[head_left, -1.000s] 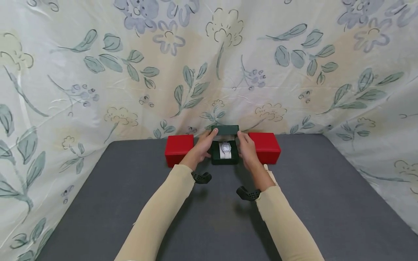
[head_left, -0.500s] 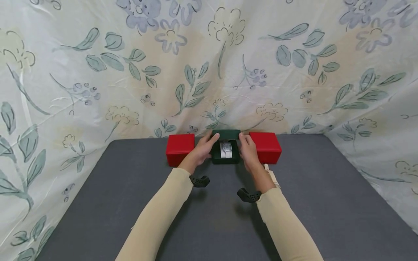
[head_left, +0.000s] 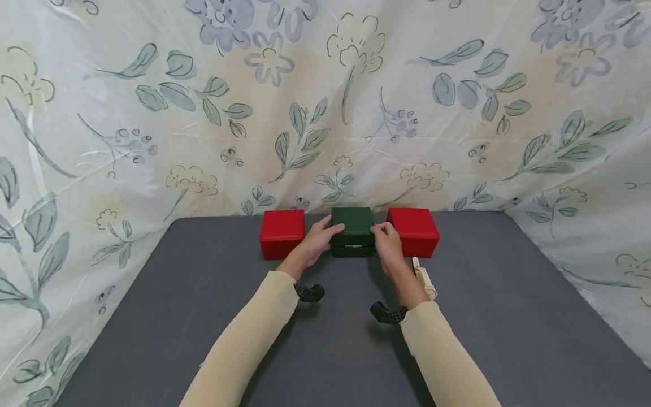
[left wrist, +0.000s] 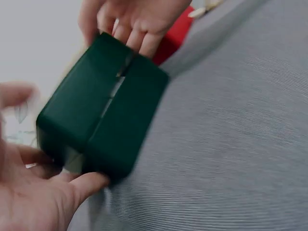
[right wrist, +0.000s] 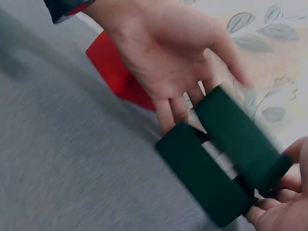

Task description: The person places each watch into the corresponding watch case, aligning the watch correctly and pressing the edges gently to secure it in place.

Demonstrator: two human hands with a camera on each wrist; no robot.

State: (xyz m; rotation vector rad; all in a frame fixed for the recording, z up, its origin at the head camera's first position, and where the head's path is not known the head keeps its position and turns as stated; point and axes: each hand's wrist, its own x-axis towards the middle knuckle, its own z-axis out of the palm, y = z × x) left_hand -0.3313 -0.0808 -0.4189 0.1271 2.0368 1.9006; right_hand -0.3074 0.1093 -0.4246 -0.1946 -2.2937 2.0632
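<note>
A dark green watch box (head_left: 352, 223) stands at the far middle of the table, its lid lowered, with a narrow slit along the front. Pale contents show through that slit in the wrist views. My left hand (head_left: 316, 240) holds the lid's left side, thumb at the front corner and a finger further back. On the opposite side my right hand (head_left: 388, 242) holds the lid's right end between thumb and fingers. The box (left wrist: 103, 103) sits between both hands in the left wrist view. Beside my right wrist a pale-strapped watch (head_left: 424, 278) lies on the table.
A red box (head_left: 282, 232) stands left of the green one, and another red box (head_left: 414, 230) stands right of it, close behind my right hand. The grey table (head_left: 335, 350) ends at a floral cloth (head_left: 351, 113) hanging just behind the boxes.
The green lid has swung down and forward with both hands, hiding the watch seen inside the box before. The watch by my right wrist shows more fully now.
</note>
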